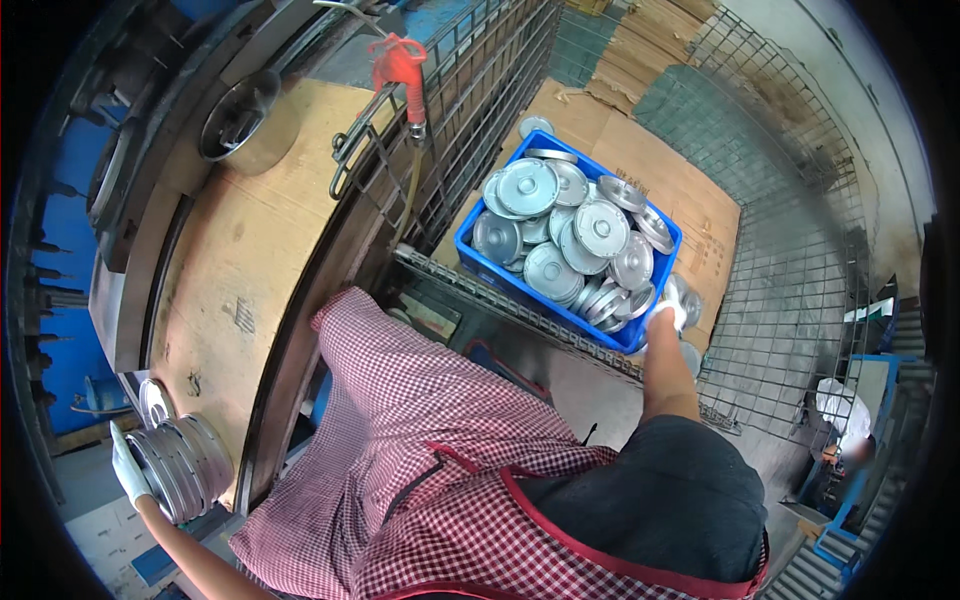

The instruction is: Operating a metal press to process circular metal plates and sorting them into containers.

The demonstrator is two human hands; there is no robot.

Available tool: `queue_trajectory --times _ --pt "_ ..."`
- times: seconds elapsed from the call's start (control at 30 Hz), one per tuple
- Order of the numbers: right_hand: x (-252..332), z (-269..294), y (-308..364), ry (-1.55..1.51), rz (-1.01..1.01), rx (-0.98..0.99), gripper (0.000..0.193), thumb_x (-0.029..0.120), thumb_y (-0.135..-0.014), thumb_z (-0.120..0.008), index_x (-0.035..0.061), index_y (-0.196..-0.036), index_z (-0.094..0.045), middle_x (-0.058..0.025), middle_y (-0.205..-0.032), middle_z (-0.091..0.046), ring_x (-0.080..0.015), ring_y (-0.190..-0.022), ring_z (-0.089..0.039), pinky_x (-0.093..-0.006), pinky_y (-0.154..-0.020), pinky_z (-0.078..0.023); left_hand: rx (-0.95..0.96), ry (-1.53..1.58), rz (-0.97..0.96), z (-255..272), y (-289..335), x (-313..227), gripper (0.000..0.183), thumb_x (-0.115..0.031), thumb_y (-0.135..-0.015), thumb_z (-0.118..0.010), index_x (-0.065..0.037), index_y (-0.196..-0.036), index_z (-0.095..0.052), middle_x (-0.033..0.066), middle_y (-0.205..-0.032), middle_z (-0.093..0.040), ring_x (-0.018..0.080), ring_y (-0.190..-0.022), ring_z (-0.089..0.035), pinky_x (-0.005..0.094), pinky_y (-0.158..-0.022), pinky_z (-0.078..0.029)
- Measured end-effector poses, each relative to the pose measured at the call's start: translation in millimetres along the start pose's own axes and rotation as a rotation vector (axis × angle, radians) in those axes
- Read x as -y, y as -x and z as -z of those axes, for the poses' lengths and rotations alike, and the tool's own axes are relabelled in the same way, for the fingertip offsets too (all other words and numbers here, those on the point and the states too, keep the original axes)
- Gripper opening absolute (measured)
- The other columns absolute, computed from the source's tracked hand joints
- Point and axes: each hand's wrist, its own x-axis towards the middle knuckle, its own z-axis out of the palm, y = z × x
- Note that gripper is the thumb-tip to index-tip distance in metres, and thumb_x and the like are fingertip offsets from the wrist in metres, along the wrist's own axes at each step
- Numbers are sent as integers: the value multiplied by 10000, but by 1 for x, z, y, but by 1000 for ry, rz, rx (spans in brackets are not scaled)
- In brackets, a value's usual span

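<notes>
My left hand (127, 466), in a white glove, lies with straight fingers along the outer end of a row of round metal lids (192, 462) standing on edge at the table's lower left. One more lid (154, 402) leans beside the row. On the right, my gloved right hand (674, 306) reaches down at the near right corner of a blue crate (550, 311); its fingers are mostly hidden. Loose metal lids (688, 294) lie on the cardboard around that hand. A heap of silvery lids (600, 228) fills the crate.
A wire mesh cage (790, 230) surrounds the crate, its near rail running between me and the crate. A red air gun (402, 66) hangs on the mesh. On the cardboard-covered table (235, 260) stands a round metal pot (268, 140). A single lid (537, 126) lies behind the crate.
</notes>
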Motion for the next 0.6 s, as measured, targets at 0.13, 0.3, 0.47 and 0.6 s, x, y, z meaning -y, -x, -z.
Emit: queue_trajectory --times 0.13,0.3,0.47,0.6 --pt "-75 -107 26 283 -366 -213 777 515 -749 -729 86 -1351 -492 -116 -1376 -505 -313 -1324 -359 -500 -1123 -205 -7 14 -6 0 2 0 602 -472 -985 -426 7 -1344 -491 166 -1300 -571 220 -1160 -527 309 -1029 -357" --pt "-110 -130 37 -8 -458 -10 686 553 -732 -729 172 -1273 -547 -66 -1297 -562 -321 -1183 -474 -543 -926 -383 -26 -9 -5 1 9 0 592 -460 -991 -425 13 -1340 -493 161 -1282 -582 206 -1141 -527 306 -1015 -363" --pt "-98 -145 37 -128 -487 -32 412 527 -741 -730 235 -1005 -608 10 -1012 -627 -235 -836 -551 -349 -575 -463 -40 20 -4 2 12 -5 621 -472 -980 -457 55 -1306 -512 129 -1227 -609 171 -1071 -527 293 -990 -374" --pt "-81 -160 35 -76 -531 -25 288 419 -731 -761 235 -889 -607 39 -852 -614 -180 -664 -511 -304 -506 -403 -46 19 27 3 13 -10 618 -474 -977 -469 51 -1296 -528 94 -1147 -628 141 -986 -518 273 -944 -392"
